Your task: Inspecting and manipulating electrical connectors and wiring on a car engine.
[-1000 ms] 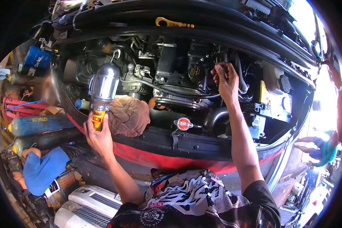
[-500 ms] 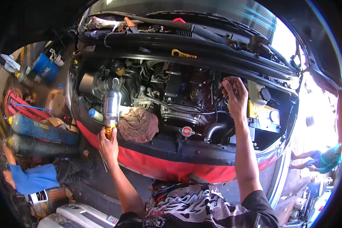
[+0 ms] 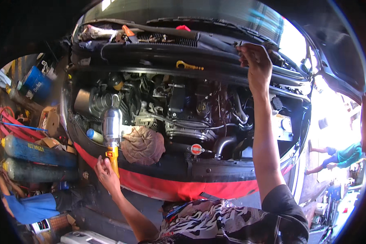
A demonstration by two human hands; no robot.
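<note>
While left hand [image 3: 106, 174] grips work lamp [image 3: 111, 134] handle, head above grip | right hand [image 3: 254, 65] grip: cannot tell

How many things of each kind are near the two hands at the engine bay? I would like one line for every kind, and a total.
Work lamp with yellow handle, at the left hand: 1
Brown rag: 1
Red round cap: 1
Yellow dipstick handle: 1
Gas cylinders: 2
Total: 6
The right hand reaches up to the cowl; what it grips is unclear.

Shiny metal work lamp [image 3: 111, 122] with orange plastic handle; rough brown cloth rag [image 3: 143, 144].
</note>
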